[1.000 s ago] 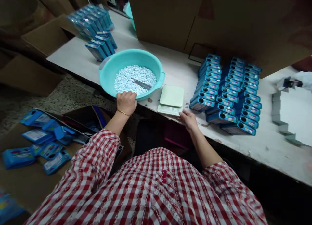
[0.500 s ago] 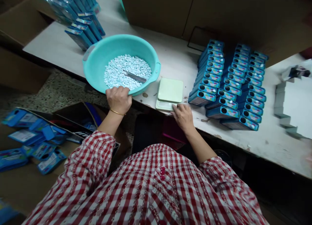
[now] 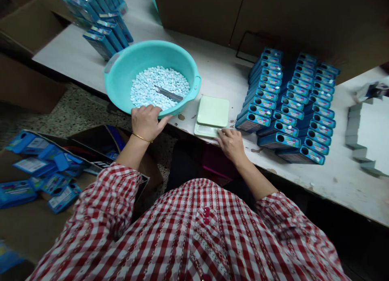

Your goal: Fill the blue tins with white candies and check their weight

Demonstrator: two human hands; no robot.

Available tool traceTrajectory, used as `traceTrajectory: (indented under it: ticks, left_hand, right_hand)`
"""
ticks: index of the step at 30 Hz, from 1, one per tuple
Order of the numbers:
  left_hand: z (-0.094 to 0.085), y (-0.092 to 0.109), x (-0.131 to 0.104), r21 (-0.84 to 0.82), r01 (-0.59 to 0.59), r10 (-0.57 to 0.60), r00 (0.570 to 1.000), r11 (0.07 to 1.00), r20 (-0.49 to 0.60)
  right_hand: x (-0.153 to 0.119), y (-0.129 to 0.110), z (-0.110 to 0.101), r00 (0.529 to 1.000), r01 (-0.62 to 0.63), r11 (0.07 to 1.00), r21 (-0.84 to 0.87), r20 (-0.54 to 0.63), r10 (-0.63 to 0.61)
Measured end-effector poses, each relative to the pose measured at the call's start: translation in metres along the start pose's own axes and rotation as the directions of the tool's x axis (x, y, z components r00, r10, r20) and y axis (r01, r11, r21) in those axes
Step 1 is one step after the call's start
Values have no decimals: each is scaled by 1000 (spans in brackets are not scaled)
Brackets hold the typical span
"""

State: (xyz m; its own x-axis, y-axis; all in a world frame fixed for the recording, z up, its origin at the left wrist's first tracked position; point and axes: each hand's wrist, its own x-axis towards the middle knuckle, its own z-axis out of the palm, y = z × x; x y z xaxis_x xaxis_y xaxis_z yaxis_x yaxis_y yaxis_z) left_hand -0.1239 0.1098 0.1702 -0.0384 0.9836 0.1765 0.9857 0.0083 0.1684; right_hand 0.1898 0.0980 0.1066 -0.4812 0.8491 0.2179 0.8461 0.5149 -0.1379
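My left hand (image 3: 148, 121) hooks its fingers over the near rim of a turquoise plastic basin (image 3: 118, 88), thumb spread along the outside. Small pale blue and white pellet-like pieces (image 3: 148, 84) cover the basin's bottom. A dark grey metal scoop or trough-shaped tool (image 3: 169, 95) lies on them. To the basin's right sits a pale green kitchen scale (image 3: 213, 111), nothing on its plate. At its front right corner, my right hand (image 3: 231, 143) touches the display edge with loosely bent fingers and holds nothing.
Rows of blue boxes with round holes (image 3: 284, 119) stand right of the scale. More blue boxes (image 3: 106, 35) stand at the back left. A cardboard carton (image 3: 27, 240) with blue boxes sits lower left. White stacked pieces (image 3: 372, 131) lie far right; a large carton (image 3: 200, 13) stands behind.
My left thumb has swung out to the right along the basin's rim. My right hand has shifted slightly right at the scale's corner. The view has moved a little.
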Motion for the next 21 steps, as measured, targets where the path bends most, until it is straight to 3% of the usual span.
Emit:
traceTrajectory:
  ticks: [2,5,7,9,12,15,18,21]
  left_hand:
    - [-13,-3,9,-79,8,-5,999,997,39]
    - [-25,-7,39,-146,33,-25,998,989,57]
    - [-22,-9,66,-145,12,2,995,989,99]
    - [-12,-12,95,-100,-5,24,981,995,190]
    - [7,-16,137,4,16,-17,947,1000,321]
    - [24,-22,167,79,81,-105,919,994,380]
    - [41,-24,181,129,162,-203,880,978,429]
    - [57,-20,184,140,104,-153,898,985,412]
  right_hand:
    - [-15,11,-1,980,-134,976,170,-124,156]
    - [-40,25,1,893,-268,890,370,-250,373]
    - [-51,31,4,843,-303,856,419,-302,446]
    - [-56,34,8,820,-304,854,422,-340,460]
    - [-56,36,14,835,-247,889,386,-381,398]
    - [-56,36,18,849,-210,914,347,-398,346]
    - [-57,35,20,867,-227,932,282,-377,325]
    - [-56,32,19,882,-246,940,235,-348,318]
